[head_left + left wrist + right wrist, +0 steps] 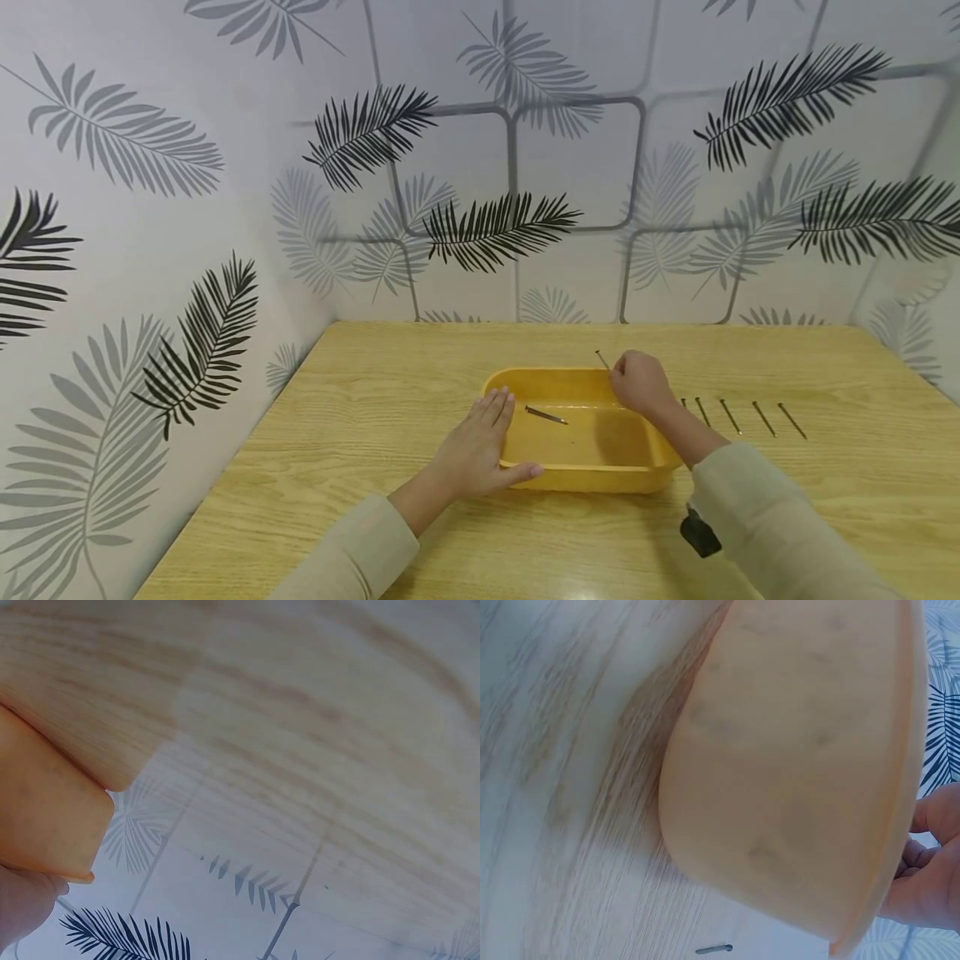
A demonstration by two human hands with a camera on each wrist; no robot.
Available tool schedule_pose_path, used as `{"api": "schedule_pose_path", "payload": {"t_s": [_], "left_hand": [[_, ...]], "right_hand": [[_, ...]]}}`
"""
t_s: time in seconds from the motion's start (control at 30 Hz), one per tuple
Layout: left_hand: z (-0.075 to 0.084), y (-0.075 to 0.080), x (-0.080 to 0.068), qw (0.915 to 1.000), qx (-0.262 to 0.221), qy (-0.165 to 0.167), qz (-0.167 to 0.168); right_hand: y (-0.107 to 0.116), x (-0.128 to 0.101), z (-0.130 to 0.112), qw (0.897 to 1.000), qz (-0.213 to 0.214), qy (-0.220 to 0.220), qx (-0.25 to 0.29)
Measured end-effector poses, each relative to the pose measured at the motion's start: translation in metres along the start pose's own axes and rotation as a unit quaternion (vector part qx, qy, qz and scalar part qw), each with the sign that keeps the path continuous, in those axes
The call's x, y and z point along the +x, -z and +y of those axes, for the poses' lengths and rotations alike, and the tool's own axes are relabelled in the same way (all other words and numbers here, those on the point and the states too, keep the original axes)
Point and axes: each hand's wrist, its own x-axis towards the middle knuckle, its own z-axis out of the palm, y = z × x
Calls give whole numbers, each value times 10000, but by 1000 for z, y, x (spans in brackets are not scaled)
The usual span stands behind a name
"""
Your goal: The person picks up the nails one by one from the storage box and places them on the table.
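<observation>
A yellow plastic tray (600,479) stands on the wooden table in the head view. My left hand (480,450) rests on its left end, fingers straight over the rim and thumb spread along the front edge. Above the tray's back right corner, my right hand (641,382) pinches a nail (602,359), whose one end sticks out to the upper left. Inside the tray, toward the left, lie dark nails (546,414) close together; I cannot tell how many. The right wrist view shows curled fingers (930,870) beyond the tray's rim; the held nail is hidden there.
Several nails (763,418) lie spaced out in a row on the table (375,383), right of the tray. One nail (714,949) also shows near the tray in the right wrist view. A leaf-patterned wall (465,283) stands behind the table.
</observation>
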Motion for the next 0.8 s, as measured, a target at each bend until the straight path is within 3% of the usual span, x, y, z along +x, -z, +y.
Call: {"api": "schedule_pose_path", "payload": {"t_s": [0.8], "left_hand": [[0,0,0,10000,-76,18,10]], "right_hand": [[15,-6,15,9994,93,-308,-119]]}}
